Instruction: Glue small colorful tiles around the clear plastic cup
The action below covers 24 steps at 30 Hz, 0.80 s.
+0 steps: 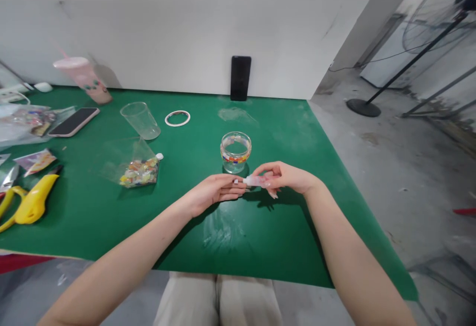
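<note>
Two bare hands meet just below the middle of the frame, over the green felt-like tabletop (111, 217): the right hand (286, 176) pinches a small translucent pinkish tube (256, 181) between thumb and fingertips, its pale cap end pointing left, while the left hand (215, 191) lies with fingers pressed together and extended, the fingertips touching or nearly touching that cap end. The tube looks light and a little soft, likely squeezable plastic, so a firm pinch on the body could press its contents out; the safer hold seems to be at the stiffer shoulder near the cap, with the other hand on the cap itself. Its smooth surface may be slippery. Just behind the hands stands a short clear glass jar with a band of coloured beads around it (235, 151); it looks rigid and breakable and would be best gripped around its wall. Toward the left of the frame lie a clear plastic bag of multicoloured small pieces (139, 170), a tipped clear plastic cup (140, 120) and a white ring (177, 118), well apart from the hands.
</note>
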Motion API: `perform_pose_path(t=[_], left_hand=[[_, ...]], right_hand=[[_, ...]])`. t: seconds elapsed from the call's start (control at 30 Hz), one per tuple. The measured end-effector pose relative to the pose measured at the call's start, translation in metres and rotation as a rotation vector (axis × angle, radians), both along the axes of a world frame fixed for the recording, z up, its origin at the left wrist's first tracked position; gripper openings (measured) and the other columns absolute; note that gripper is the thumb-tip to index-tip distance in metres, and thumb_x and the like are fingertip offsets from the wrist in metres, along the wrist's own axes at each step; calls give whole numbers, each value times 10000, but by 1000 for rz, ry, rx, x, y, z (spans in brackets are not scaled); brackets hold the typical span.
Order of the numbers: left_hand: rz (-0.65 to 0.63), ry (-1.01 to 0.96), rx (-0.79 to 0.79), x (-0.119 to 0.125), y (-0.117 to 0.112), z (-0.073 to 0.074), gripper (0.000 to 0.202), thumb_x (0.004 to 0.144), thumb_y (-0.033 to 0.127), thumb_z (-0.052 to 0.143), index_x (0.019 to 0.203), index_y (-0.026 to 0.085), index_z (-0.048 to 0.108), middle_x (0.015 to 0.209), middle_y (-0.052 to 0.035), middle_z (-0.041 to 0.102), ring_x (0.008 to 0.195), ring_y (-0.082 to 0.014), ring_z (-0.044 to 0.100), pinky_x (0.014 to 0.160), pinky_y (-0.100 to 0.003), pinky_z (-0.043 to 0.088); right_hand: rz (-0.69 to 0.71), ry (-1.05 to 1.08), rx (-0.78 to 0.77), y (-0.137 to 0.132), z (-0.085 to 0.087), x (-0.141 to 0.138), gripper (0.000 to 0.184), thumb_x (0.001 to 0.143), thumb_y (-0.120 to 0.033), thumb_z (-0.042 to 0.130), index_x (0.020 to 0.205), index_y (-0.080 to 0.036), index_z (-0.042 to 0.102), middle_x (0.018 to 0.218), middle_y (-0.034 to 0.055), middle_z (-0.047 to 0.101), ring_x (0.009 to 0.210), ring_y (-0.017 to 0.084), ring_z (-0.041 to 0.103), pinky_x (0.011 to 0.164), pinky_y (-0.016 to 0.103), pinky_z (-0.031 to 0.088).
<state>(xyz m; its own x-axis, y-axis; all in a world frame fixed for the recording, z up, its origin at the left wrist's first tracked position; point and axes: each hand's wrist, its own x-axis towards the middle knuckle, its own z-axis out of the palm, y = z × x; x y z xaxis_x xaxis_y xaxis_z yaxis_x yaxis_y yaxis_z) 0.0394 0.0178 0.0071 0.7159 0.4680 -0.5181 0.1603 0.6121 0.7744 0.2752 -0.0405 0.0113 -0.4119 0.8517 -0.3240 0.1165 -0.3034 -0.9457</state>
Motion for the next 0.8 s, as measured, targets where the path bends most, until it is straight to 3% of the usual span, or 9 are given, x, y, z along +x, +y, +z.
perform_pose_path(t=[0.1, 0.27, 0.37, 0.53, 0.63, 0.8], left_hand=[[-7, 21, 22, 0, -1, 1, 232, 794, 319, 680, 957, 156, 693, 1040, -117, 714, 900, -153, 686, 832, -242, 514], [-25, -19, 33, 0, -3, 2, 224, 786, 328, 692, 906, 138, 682, 1031, -131, 713, 891, -164, 690, 794, -244, 529], [-5, -11, 41, 0, -3, 0, 212, 773, 320, 708, 877, 143, 655, 1013, -124, 718, 853, -162, 698, 748, -234, 535], [9, 22, 32, 0, -5, 2, 231, 787, 311, 694, 948, 150, 654, 1027, -118, 716, 840, -158, 698, 713, -226, 533], [24, 6, -7, 0, -8, 5, 271, 827, 295, 647, 1052, 145, 660, 1089, -122, 697, 908, -164, 683, 772, -234, 520], [46, -128, -230, 1, -9, 4, 431, 939, 408, 420, 1121, 82, 634, 1200, -165, 637, 1069, -224, 625, 920, -309, 466]], right_hand=[[-35, 27, -23, 0, 2, -1, 392, 641, -322, 770, 967, -158, 629, 548, -36, 629, 468, 84, 552, 453, 191, 351], [-338, 120, 48, -1, 7, -7, 334, 580, -388, 795, 784, -163, 657, 455, -52, 551, 391, 56, 410, 399, 213, 255], [-445, 200, 80, -2, 12, -10, 314, 531, -388, 817, 704, -183, 654, 434, -68, 488, 391, 51, 346, 399, 228, 238], [-528, 248, 153, -6, 17, -10, 269, 558, -360, 812, 725, -189, 690, 481, -53, 515, 416, 43, 240, 412, 239, 196], [-536, 357, 174, -5, 16, -16, 262, 606, -368, 790, 750, -175, 686, 431, -87, 416, 405, 34, 213, 413, 225, 179], [-557, 470, 171, -2, 11, -36, 228, 717, -370, 719, 783, -168, 635, 421, -100, 401, 368, 24, 271, 393, 188, 229]])
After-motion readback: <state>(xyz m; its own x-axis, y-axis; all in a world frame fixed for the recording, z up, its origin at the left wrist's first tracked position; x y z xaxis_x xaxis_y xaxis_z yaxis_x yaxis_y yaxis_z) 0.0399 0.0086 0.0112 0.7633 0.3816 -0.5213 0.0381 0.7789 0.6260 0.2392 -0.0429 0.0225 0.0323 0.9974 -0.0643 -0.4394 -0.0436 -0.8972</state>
